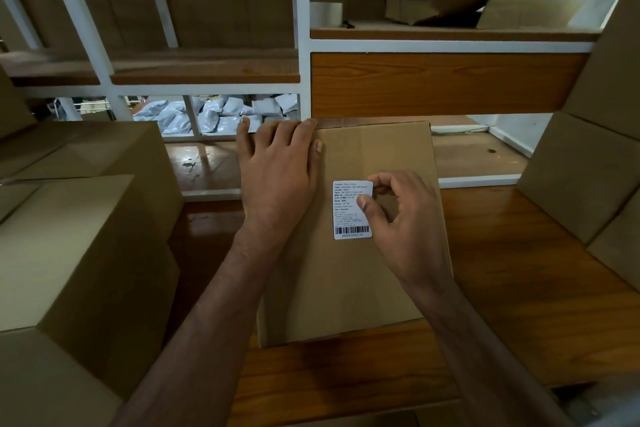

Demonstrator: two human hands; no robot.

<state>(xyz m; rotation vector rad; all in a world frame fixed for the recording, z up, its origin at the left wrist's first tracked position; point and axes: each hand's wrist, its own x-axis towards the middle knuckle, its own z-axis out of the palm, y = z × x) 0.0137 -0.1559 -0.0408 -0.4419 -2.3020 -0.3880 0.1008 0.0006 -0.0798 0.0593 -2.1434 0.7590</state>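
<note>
Left hand [277, 170] flat, fingers straight, steadying cardboard box [356, 274]; right hand [401, 218] pinches barcode label [351, 210] mid-box. Uneven press risks crooked, wrinkled label.

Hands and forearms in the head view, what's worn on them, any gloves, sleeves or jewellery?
The left hand and right hand are bare: no gloves or rings. No watch or band shows at either wrist, and the left forearm and right forearm are uncovered to the picture's bottom edge, so no sleeve is in view.
</note>
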